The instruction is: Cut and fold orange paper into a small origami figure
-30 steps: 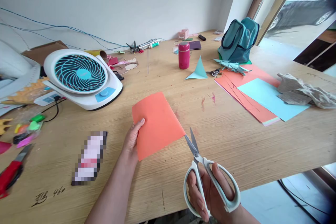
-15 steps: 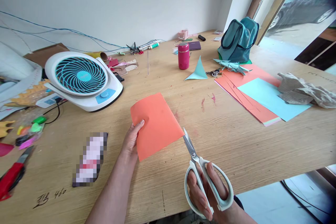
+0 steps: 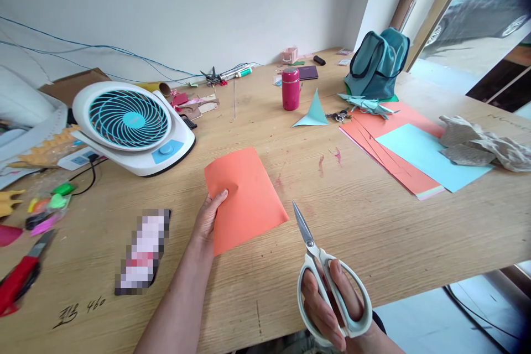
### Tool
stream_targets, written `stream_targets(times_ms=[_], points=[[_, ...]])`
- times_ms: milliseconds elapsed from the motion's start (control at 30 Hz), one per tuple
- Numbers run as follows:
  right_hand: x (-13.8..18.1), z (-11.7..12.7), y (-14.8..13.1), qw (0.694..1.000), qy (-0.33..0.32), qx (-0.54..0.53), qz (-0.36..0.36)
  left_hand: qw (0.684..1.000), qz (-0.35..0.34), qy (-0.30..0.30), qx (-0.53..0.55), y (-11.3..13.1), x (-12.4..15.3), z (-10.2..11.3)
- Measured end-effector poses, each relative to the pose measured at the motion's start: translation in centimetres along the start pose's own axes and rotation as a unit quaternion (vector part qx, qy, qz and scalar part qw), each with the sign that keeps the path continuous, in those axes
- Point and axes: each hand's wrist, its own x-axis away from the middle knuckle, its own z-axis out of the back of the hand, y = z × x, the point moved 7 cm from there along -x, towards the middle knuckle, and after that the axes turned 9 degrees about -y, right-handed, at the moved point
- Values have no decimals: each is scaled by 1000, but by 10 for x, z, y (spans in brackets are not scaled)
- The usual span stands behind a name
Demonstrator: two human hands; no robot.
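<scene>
My left hand (image 3: 210,213) grips an orange sheet of paper (image 3: 246,199) by its left edge, thumb on top and the other fingers hidden beneath. The sheet is held over the wooden table (image 3: 357,215), slightly bowed. In my right hand (image 3: 332,301) is a pair of scissors (image 3: 309,243) with white handles, fingers and thumb through the loops. Their blades are closed together and point up and away, just right of the paper's lower right corner, apart from it.
A white fan (image 3: 133,121) stands at the left, near a phone-like blurred item (image 3: 143,251) and a red-handled cutter (image 3: 22,276). Farther back are a pink flask (image 3: 290,88), folded blue paper (image 3: 314,112) and a teal bag (image 3: 373,66). Orange and blue sheets (image 3: 431,155) lie right, beside crumpled paper (image 3: 485,141).
The scissors have come away from the paper's corner, moving slightly right and down, and their blades have closed. The paper has shifted a little left.
</scene>
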Motion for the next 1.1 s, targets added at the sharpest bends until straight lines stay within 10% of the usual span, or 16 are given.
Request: stream_targets(times_ms=[1100], points=[[8,-2,17,995,-52,-50,-66,998,31,40,38,-2,-1,6]])
